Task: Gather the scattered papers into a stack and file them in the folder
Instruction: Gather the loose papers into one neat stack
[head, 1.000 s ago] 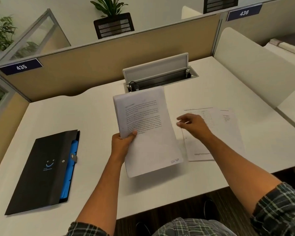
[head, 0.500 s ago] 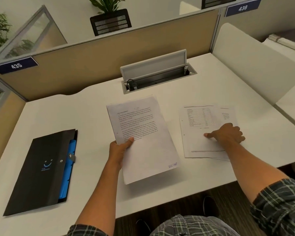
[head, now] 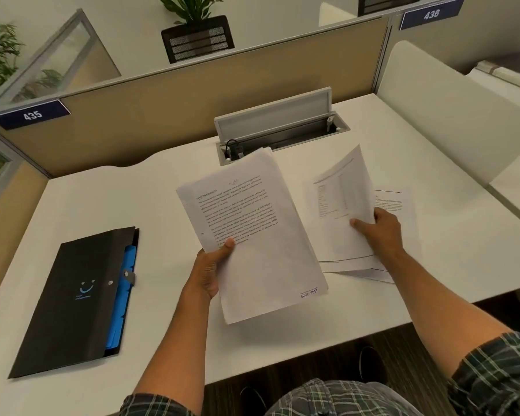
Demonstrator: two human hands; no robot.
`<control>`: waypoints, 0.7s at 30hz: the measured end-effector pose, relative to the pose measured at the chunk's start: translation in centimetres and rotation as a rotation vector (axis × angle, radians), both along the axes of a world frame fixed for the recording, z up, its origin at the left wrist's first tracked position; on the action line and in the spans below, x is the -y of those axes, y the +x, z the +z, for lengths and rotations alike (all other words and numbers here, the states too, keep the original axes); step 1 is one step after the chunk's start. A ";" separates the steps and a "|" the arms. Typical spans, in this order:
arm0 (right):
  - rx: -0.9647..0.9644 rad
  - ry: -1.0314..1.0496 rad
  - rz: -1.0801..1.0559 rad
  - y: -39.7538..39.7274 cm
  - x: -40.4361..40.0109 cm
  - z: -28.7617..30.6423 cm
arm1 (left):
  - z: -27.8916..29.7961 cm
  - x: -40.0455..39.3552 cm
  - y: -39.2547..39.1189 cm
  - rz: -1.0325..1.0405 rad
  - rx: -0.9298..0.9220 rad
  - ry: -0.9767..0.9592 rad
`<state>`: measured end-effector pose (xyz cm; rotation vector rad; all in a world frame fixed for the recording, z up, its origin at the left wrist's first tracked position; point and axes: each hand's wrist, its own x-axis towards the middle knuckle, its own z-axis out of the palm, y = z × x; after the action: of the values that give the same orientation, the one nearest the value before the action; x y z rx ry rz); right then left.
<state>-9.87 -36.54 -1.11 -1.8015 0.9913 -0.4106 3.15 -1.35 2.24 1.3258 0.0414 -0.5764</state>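
The step in hand is the gathering. The left hand (head: 210, 265) holds the collected stack of printed papers (head: 252, 232) above the desk (head: 117, 205), thumb on top and fingers curled underneath, clamped on its lower left edge. At about 3 o'clock from the stack, the right hand (head: 379, 229) pinches a sheet with a table (head: 339, 202) and lifts its right edge, so the sheet curls upward. Under it one more sheet (head: 400, 205) lies flat on the desk.

The next move, I think, calls for carrying the lifted sheet onto the stack with edges aligned, then picking the last sheet.

The papers are thin, white and flexible; they bend easily. The black folder (head: 69, 301), flat and rectangular with blue dividers (head: 123, 295) and a snap tab, lies closed at 9 o'clock from the stack, well apart.
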 end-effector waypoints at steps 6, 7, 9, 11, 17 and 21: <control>0.288 0.367 0.302 2.5 -4.3 3.8 | 0.4 1.3 0.0 -0.018 -0.049 -0.094; 0.301 0.408 0.354 2.9 -4.9 4.4 | 0.4 1.6 0.0 -0.025 -0.050 -0.090; 0.306 0.456 0.460 3.4 -6.0 5.4 | 0.3 1.9 0.0 -0.018 -0.053 -0.092; 0.309 0.517 0.551 3.7 -6.8 6.0 | 0.2 2.0 0.0 0.002 -0.068 -0.116; 0.257 0.692 0.777 3.5 -7.7 6.1 | 0.0 1.8 -0.2 0.013 -0.095 -0.142; 0.171 0.613 0.712 3.7 -7.1 4.2 | 0.0 1.8 0.0 0.017 -0.068 -0.056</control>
<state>-6.20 -29.44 3.13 -1.3973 0.2566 0.1746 3.12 -3.12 2.22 1.2505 0.0918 -0.6047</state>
